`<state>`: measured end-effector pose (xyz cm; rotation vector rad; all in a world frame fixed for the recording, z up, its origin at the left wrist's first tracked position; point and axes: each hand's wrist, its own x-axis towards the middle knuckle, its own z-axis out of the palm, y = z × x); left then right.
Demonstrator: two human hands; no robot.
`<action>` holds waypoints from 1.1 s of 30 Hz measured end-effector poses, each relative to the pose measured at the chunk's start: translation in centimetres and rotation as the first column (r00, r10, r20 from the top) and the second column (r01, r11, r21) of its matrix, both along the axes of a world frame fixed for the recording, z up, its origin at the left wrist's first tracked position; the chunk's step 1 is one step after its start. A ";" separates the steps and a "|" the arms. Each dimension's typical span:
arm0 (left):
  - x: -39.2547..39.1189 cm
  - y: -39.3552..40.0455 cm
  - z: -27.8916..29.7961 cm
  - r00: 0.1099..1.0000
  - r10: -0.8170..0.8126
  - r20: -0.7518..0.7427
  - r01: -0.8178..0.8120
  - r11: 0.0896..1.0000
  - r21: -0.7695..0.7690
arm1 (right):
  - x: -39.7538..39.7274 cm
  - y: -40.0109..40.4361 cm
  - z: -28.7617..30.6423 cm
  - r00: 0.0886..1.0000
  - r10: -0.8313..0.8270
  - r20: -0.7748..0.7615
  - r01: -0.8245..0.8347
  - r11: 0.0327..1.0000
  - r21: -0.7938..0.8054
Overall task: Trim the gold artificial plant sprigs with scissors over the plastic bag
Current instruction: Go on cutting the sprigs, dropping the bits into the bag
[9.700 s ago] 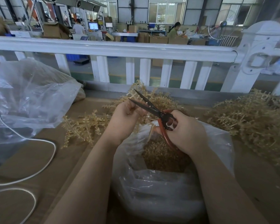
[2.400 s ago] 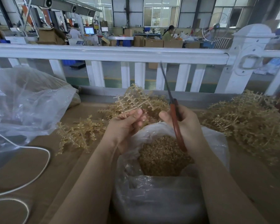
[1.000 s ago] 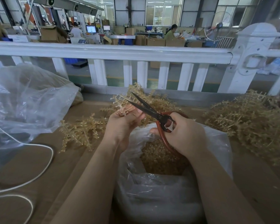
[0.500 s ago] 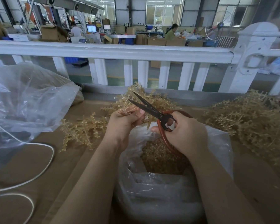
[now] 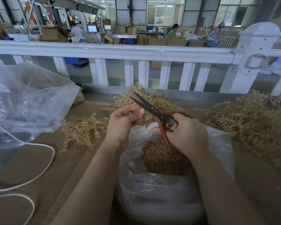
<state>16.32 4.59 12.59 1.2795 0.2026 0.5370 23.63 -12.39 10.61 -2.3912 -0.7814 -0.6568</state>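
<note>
My left hand [image 5: 123,121] grips a gold plastic sprig [image 5: 125,109] just above the open clear plastic bag [image 5: 152,189]. My right hand [image 5: 185,133] holds the red-handled scissors [image 5: 154,111], fingers through the loops. The dark blades are slightly parted and point up-left beside my left fingertips. A short gold piece [image 5: 148,122] hangs below the blades over the bag. Gold trimmings [image 5: 159,158] fill the inside of the bag.
Loose gold sprigs lie left of the bag [image 5: 83,130], behind my hands [image 5: 152,98] and in a big heap at right [image 5: 253,120]. A large clear bag [image 5: 26,101] and a white cable [image 5: 44,166] sit at left. A white railing [image 5: 113,51] borders the brown table [image 5: 47,159].
The scissors swung down from pointing upright to lying across my left hand's sprig. In the last half second the blades narrowed and a cut piece hangs below them.
</note>
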 end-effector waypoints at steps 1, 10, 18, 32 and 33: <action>0.0 0.0 0.0 1.000 -0.005 0.007 0.004 1.000 0.014 | 0.0 0.0 0.0 1.000 -0.005 0.000 0.005 1.000 -0.010; 0.2 0.1 -0.4 0.998 0.031 0.051 -0.038 0.989 0.145 | 0.2 -0.2 0.1 0.999 0.016 -0.030 -0.018 0.998 -0.055; 0.3 0.3 -0.4 0.995 0.036 0.097 -0.050 0.988 0.145 | -0.2 -0.2 0.3 1.000 0.011 -0.001 -0.011 1.000 -0.015; 0.4 0.2 -0.4 0.999 -0.001 0.048 -0.001 1.000 0.029 | -0.2 -0.1 0.5 0.996 0.046 -0.075 -0.045 0.999 0.015; 0.4 0.2 -0.4 0.999 -0.005 0.048 0.004 1.000 0.029 | -0.2 -0.2 0.5 0.995 0.052 -0.084 -0.051 0.999 0.019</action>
